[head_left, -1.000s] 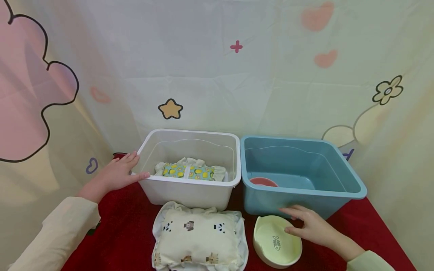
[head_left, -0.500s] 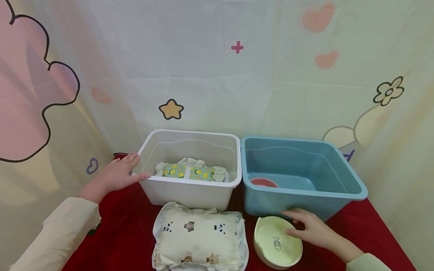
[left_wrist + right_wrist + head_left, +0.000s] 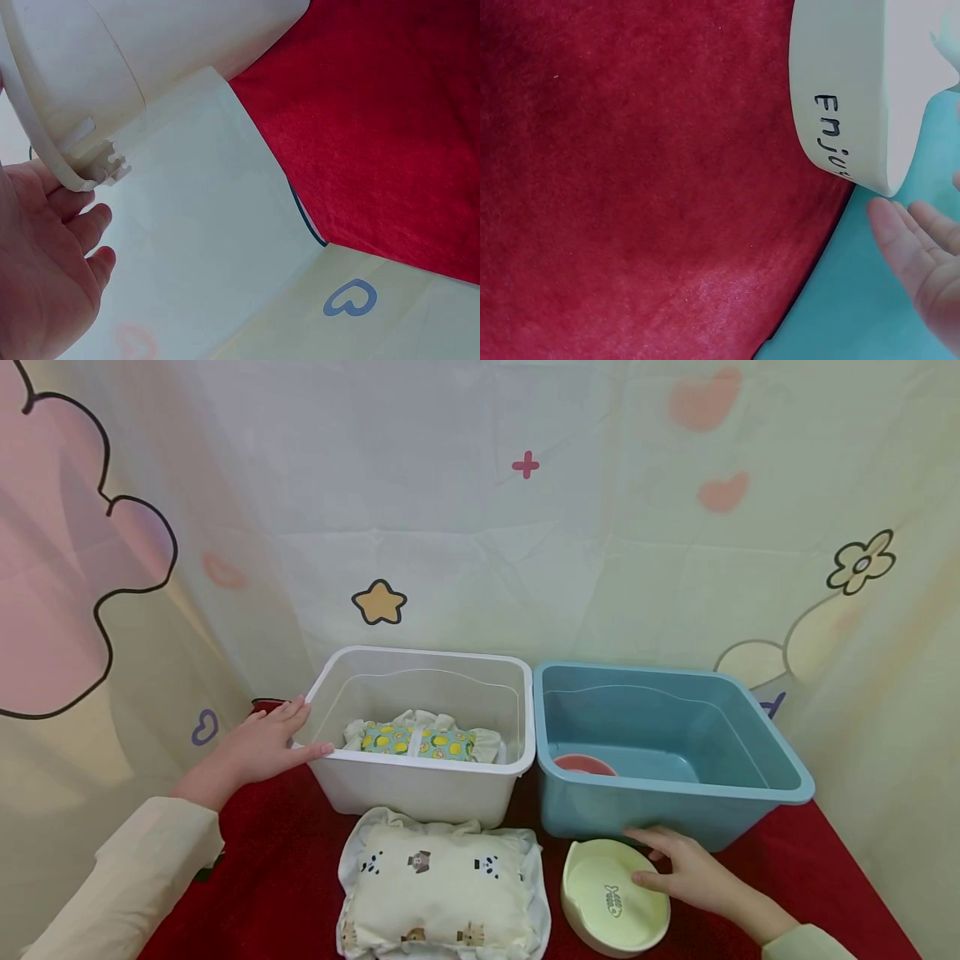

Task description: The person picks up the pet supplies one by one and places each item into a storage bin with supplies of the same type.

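Note:
My left hand (image 3: 262, 745) rests on the front left corner of a white plastic bin (image 3: 420, 785). Its fingers lie along the side rim and its thumb on the front rim; the left wrist view shows the fingertips just under the rim (image 3: 34, 124). Over the right edge of a pale yellow pet bowl (image 3: 611, 893) is my right hand (image 3: 686, 870), fingers loosely extended. Seen from the right wrist, a fingertip (image 3: 885, 214) comes close to the bowl's rim; contact is unclear. The bowl stands on red cloth, with a fish print inside and lettering outside.
Beside the white bin stands a blue bin (image 3: 660, 802), a red round item (image 3: 585, 765) inside it. A frilled lemon-print pillow (image 3: 420, 740) lies in the white bin. A cream animal-print pillow (image 3: 442, 885) lies left of the bowl. A printed curtain (image 3: 480, 543) hangs behind.
My right hand has shifted very slightly to the right and down over the bowl's edge. The left hand stays on the white bin.

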### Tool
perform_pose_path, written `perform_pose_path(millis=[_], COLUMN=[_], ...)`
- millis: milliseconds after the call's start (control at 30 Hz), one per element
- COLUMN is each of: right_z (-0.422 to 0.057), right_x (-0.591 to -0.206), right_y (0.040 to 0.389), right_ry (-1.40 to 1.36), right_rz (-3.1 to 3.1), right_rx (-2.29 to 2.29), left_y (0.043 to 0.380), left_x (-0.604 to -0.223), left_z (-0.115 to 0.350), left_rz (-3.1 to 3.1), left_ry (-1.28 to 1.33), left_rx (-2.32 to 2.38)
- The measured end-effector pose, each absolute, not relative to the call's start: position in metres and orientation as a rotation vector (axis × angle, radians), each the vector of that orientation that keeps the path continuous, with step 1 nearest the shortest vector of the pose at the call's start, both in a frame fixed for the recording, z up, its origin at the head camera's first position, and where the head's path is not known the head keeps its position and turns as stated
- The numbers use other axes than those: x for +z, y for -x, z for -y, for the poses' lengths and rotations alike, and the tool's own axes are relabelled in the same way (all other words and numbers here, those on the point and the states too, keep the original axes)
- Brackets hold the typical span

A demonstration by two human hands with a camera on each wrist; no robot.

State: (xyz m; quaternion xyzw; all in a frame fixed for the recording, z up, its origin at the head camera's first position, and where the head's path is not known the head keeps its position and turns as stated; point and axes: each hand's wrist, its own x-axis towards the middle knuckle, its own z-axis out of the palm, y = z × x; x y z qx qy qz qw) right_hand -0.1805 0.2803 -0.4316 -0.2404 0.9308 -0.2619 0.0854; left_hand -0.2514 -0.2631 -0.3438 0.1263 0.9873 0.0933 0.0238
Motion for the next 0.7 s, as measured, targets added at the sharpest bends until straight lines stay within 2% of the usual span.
perform_pose_path(millis=[700], right_z=[-0.28], right_x=[-0.442], right_y=[0.181], right_ry=[0.541], right_rz=[-2.655], right_rx=[-0.915], left_y=[0.25], left_x=[-0.343], left_z=[0.263], left_rz=[-3.056], left_ry=[-0.393], left_rx=[0.3])
